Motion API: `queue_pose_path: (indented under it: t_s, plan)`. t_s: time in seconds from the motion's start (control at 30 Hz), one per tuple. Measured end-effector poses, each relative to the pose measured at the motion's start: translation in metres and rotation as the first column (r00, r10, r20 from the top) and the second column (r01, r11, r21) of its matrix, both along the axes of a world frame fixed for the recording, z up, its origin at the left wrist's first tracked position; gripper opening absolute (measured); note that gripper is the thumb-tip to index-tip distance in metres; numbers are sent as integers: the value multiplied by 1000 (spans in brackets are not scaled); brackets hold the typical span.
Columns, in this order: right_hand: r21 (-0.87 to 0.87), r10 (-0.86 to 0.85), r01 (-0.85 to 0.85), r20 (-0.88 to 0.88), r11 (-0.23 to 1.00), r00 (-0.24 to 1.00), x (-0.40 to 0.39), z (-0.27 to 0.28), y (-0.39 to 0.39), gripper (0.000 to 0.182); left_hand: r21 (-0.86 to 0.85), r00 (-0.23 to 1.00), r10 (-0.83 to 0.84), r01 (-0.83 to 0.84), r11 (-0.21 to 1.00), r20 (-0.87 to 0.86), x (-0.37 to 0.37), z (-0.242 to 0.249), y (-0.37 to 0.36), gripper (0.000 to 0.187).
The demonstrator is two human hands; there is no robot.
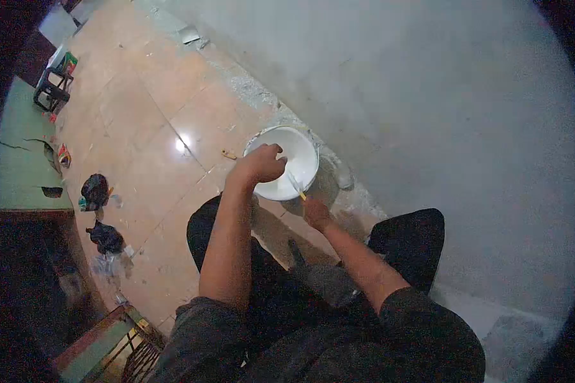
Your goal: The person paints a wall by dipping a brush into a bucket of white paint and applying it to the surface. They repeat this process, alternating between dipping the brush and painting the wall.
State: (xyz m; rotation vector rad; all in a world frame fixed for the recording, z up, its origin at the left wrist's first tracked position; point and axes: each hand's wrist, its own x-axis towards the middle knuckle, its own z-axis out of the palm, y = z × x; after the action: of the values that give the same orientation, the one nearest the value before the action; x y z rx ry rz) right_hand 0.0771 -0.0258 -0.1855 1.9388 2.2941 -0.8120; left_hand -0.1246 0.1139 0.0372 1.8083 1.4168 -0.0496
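Observation:
A round white bucket (pixel 308 142) stands on the floor in front of me, with white material inside. My left hand (pixel 266 164) reaches over its near left side, fingers bent and apart, with nothing visible between them. At the bucket's near right rim, my right hand (pixel 316 212) is closed round a yellow-handled tool (pixel 302 194). The tool's pale, narrow head points down into the bucket, close to the left fingers. Just left of the bucket, a wooden handle (pixel 229 154) shows, its other end hidden behind my left hand.
A grey wall (pixel 441 115) rises on the right, with white debris (pixel 252 89) along its foot. Tiled floor (pixel 166 172) stretches left. Black plastic bags (pixel 105 236) lie there, and a dark stool-like frame (pixel 51 89) stands farther off. My bent knees flank the bucket's near side.

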Motion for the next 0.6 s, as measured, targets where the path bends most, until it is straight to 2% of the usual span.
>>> queue_pose_path:
  t_s: [0.07, 0.1, 0.2, 0.27, 0.3, 0.37, 0.47, 0.6]
  plan:
    - [174, -49, 75, -147, 982, 988, 5, -20, -2, 24, -9, 1000, -24, 24, 1000, -2, 2, 8, -2, 42]
    - [175, -50, 75, -146, 982, 988, 4, -14, 0, 24, -20, 999, -47, 47, 999, -5, 3, 10, -2, 42]
    - [81, -56, 61, -62, 995, 997, 1, 9, 6, 23, 6, 999, -44, 44, 999, 21, 1, -3, 0, 42]
    - [-130, -256, 236, -164, 963, 953, -4, 35, 9, 24, -7, 999, -44, 44, 999, 17, 3, 6, 0, 43]
    - [-128, -255, 236, -163, 963, 953, 0, 20, 9, 24, -11, 999, -39, 39, 999, 6, 4, 8, 0, 43]
    - [53, -36, 28, 145, 998, 989, 12, -30, 2, 25, 0, 1000, -8, 8, 1000, 3, 3, 6, -1, 43]
    - [75, -22, 15, 95, 997, 995, 4, 9, -2, 26, 14, 998, -25, 25, 1000, 50, 2, -2, 0, 42]
    - [48, -24, 20, 73, 999, 997, 2, 11, 2, 26, 25, 996, -29, 27, 999, 84, 1, 5, -2, 41]
